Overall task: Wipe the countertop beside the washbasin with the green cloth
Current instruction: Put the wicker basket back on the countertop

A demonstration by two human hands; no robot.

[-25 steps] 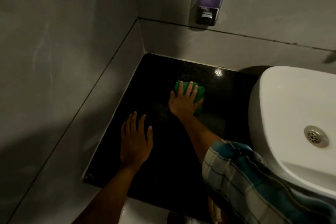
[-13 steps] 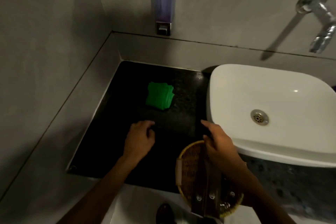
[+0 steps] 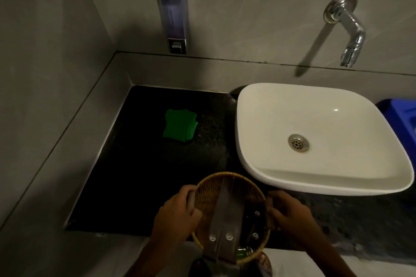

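The green cloth [image 3: 180, 126] lies folded on the black countertop [image 3: 126, 171], left of the white washbasin [image 3: 315, 164], with no hand on it. Nearer to me, both hands hold a round wicker basket [image 3: 225, 191] by its side handles, over the front edge of the countertop. My left hand [image 3: 177, 216] grips the left handle and my right hand [image 3: 290, 216] grips the right handle. A grey metal bracket of the head camera mount crosses the basket and hides part of its inside.
A soap dispenser [image 3: 172, 16] hangs on the back wall above the countertop. A chrome tap [image 3: 346, 27] sticks out of the wall over the basin. Grey tiled walls close the corner at left and back. A blue object [image 3: 398, 117] shows at the right edge.
My right hand let go of the green cloth and left it on the countertop. Both hands drew back and closed on the wicker basket's handles. The view swung right toward the basin.
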